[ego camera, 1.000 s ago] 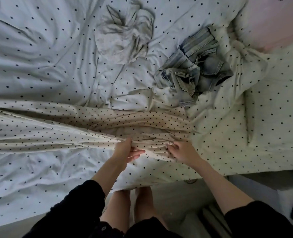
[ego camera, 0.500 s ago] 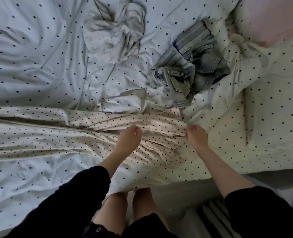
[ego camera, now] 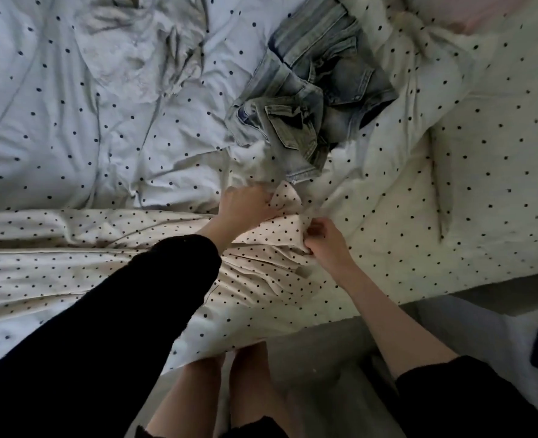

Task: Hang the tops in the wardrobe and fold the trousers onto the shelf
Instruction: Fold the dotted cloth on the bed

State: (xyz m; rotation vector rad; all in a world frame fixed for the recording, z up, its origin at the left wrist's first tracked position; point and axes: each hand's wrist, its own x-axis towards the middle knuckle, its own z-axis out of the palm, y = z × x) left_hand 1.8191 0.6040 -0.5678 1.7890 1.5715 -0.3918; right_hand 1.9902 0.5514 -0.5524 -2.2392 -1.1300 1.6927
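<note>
Both hands grip the cream dotted garment's point(ego camera: 97, 267) end edge: left hand point(ego camera: 245, 207) bunching it, right hand point(ego camera: 324, 240) pinching it. Garment trails left across the bed point(ego camera: 72, 137). Denim point(ego camera: 318, 99) lies just beyond the grip; bed edge nearside.

Both hands, left point(ego camera: 245, 205) and right point(ego camera: 324, 240), now sit farther up the bed and pinch the cream garment's point(ego camera: 103, 270) end, bunching it near the denim point(ego camera: 318, 99)

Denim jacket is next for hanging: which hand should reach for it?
Left, probably. The left hand grips the cream dotted garment just below the denim jacket; the right hand sits nearer the bed's edge.
</note>
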